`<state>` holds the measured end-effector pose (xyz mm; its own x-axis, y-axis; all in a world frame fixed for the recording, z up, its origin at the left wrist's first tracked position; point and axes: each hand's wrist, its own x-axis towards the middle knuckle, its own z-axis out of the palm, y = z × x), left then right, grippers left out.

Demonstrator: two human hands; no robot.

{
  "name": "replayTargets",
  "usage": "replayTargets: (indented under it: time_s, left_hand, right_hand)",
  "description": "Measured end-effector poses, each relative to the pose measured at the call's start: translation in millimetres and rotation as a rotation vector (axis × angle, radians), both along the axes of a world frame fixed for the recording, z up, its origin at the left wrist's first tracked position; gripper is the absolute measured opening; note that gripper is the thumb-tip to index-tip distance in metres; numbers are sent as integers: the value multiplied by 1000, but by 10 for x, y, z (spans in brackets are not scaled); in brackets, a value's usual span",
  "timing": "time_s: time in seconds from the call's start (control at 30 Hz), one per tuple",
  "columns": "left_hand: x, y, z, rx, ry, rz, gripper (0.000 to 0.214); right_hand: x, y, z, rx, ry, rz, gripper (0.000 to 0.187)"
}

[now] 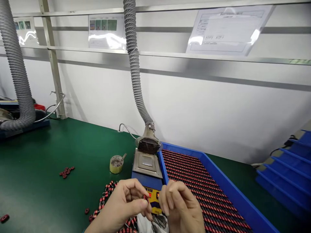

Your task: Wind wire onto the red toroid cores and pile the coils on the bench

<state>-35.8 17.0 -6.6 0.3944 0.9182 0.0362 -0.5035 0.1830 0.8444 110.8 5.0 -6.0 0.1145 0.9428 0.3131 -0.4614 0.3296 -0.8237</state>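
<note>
My left hand (130, 202) pinches a small dark-red coil (146, 197) between thumb and fingertips, and most of the coil is covered. Close beside it, my right hand (182, 205) is closed with thumb and fingers pressed together; whatever it may hold is hidden or too small to name. Behind both hands stands a blue solder pot (147, 184) with a yellow control panel and a square metal well (147, 161). Loose red-and-black coils (104, 197) lie heaped by my left wrist. Crumpled white-grey material (159, 223) shows below the hands.
A blue tray (218, 174) holding rows of coils lies right of the pot, with stacked blue trays (286, 174) beyond. A fume hose (134, 68) ends above the pot. A small round tin (116, 165) and some loose red rings (66, 172) are on the left.
</note>
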Motion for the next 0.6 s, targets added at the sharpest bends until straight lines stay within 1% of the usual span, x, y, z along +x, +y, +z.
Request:
replayTargets:
  time_s: [0.07, 0.13, 0.2, 0.27, 0.33, 0.43, 0.6]
  left_hand:
    - [-17, 21, -17, 36, -30, 14, 36]
    - [-26, 41, -29, 80, -53, 0, 35]
    - [-33, 54, -34, 100, -62, -26, 34]
    - [-42, 57, -30, 85, -61, -39, 33]
    - [-53, 51, -23, 61, -46, -37, 32]
    - [-68, 43, -26, 44, -3, -15, 28]
    - [-76, 50, -44, 51, 23, 23, 25]
  right_hand:
    - [-11, -10, 0, 28, -154, -17, 28]
    - [-43, -22, 3, 3, -255, 34, 25]
    - [-75, -29, 14, -35, -266, 73, 23]
    - [-90, -29, 31, -38, -276, 61, 22]
    - [-88, -22, 41, -6, -304, 38, 22]
    - [-76, -5, 23, 18, -342, 19, 21]
    - [-95, 7, -45, -44, -355, 14, 27]
